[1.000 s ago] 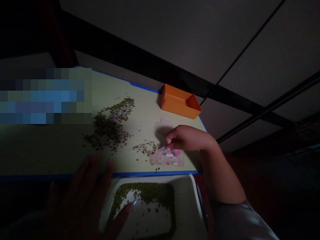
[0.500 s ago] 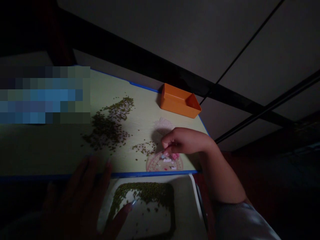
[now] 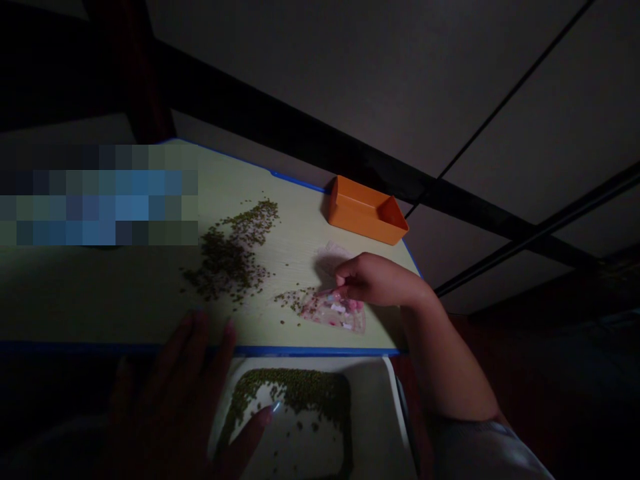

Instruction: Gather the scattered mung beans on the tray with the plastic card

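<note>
My right hand (image 3: pixel 377 280) pinches a clear, pink-patterned protractor (image 3: pixel 327 323) between thumb and fingers, low over the tabletop. Its left side meets a small scatter of green beans (image 3: pixel 290 298), which look like mung beans. A larger patch of the beans (image 3: pixel 225 263) lies farther left on the table. My left hand (image 3: pixel 175 393) is dark, with fingers spread at the table's front edge. Its thumb reaches over a white tray (image 3: pixel 383 407) below, where more beans are banked along the far side and edges. No object shows in that hand.
An orange open box (image 3: pixel 367 223) stands at the far right of the pale, blue-edged table (image 3: pixel 125 313). Behind it are light panels (image 3: pixel 400 87) with dark bands. A blurred-out block covers the left of the view. The room is dim.
My right hand has turned the protractor, so its straight side is now slanted and off the table's front edge, with its left side at the small bean scatter. My left hand keeps its pose.
</note>
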`<state>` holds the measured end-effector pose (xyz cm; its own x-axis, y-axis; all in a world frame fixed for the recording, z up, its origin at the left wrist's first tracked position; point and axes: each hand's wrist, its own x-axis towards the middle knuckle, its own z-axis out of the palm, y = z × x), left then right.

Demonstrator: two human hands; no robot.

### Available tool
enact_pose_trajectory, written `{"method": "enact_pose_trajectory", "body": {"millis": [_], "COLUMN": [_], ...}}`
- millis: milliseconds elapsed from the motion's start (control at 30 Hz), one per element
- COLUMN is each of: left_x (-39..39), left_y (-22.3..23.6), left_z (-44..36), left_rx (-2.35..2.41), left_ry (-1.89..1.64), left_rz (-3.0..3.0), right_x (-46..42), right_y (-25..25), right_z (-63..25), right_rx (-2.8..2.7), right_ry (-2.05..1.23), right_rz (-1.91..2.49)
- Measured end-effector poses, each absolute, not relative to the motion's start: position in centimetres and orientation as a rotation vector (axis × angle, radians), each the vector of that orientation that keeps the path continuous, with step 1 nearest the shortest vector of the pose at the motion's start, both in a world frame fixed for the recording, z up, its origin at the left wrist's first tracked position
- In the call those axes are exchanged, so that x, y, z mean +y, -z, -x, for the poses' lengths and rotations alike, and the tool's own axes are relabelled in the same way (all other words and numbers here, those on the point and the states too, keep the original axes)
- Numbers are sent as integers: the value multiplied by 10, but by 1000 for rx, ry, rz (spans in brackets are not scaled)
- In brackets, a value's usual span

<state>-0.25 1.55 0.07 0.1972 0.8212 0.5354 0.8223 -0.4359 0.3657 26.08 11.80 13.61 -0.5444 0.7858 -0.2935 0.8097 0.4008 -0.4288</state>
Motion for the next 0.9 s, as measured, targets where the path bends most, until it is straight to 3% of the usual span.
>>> {"method": "enact_pose_trajectory", "body": {"millis": [467, 900], "left_x": [16, 16], "left_y": [7, 6], "left_z": [8, 6], "left_rx": [-1570, -1583], "left_ry": [960, 967], "left_rz": [2444, 2417], "right_x": [113, 120], "right_y": [-124, -138], "right_z": [-246, -270], "right_rx": [2656, 2571], "right_ry": [1290, 830], "right_rz": [-1169, -1556]}}
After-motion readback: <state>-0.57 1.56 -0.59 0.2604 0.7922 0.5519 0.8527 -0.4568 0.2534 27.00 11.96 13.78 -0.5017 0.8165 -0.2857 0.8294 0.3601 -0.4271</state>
